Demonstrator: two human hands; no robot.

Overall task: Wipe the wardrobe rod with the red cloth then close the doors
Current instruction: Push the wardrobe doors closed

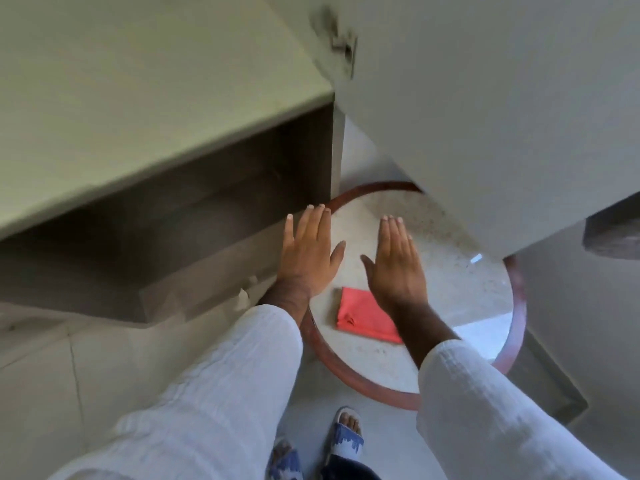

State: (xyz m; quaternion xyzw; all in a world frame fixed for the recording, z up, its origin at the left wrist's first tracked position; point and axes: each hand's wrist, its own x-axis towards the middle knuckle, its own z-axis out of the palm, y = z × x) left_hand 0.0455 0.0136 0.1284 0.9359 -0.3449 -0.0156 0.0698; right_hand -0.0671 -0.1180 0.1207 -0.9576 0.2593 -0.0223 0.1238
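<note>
- Our left grip (309, 252) and right grip (396, 263) are spread flat, fingers straight, palms down, holding nothing, at frame centre.
- We read no writing anywhere.
- The red cloth (363, 315) lies folded on the round bench (450, 299), partly under the right wrist.
- Pale wardrobe doors (485, 98) fill the upper frame; white sleeves (225, 393) lower.

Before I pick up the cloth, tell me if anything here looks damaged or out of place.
Little stands out. The red cloth lies folded flat on the round table. Dark smudges surround the handle on the wardrobe door, though blur hides detail.
</note>
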